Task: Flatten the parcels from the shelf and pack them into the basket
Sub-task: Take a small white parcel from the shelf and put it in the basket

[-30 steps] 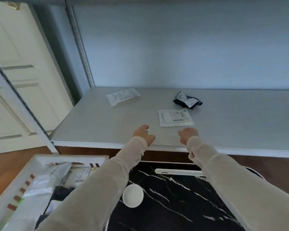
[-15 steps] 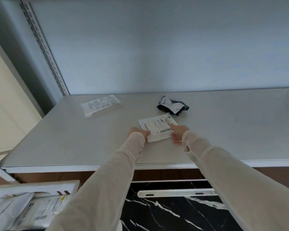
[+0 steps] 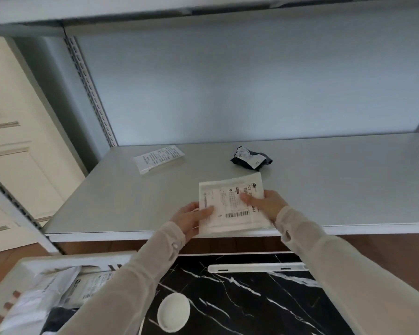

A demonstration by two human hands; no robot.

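Observation:
A flat white parcel (image 3: 230, 204) with a barcode label lies at the front edge of the grey shelf (image 3: 336, 189), slightly overhanging it. My left hand (image 3: 191, 220) grips its left edge, thumb on top. My right hand (image 3: 266, 204) holds its right side, thumb laid across the label. Farther back on the shelf lie a second white parcel (image 3: 159, 158) at the left and a crumpled dark parcel (image 3: 250, 160) with a white label. The white basket (image 3: 17, 274) stands at the lower left, holding several packed parcels.
A black marble-patterned surface (image 3: 252, 298) with a white round disc (image 3: 173, 311) and a white bar handle (image 3: 257, 267) lies below the shelf. Perforated shelf uprights (image 3: 92, 93) rise at the left. A white panelled door (image 3: 15, 141) is beyond them.
Both hands reached onto the shelf, took hold of the white parcel and drew it toward the front edge. The view tilted back down, bringing the basket in again.

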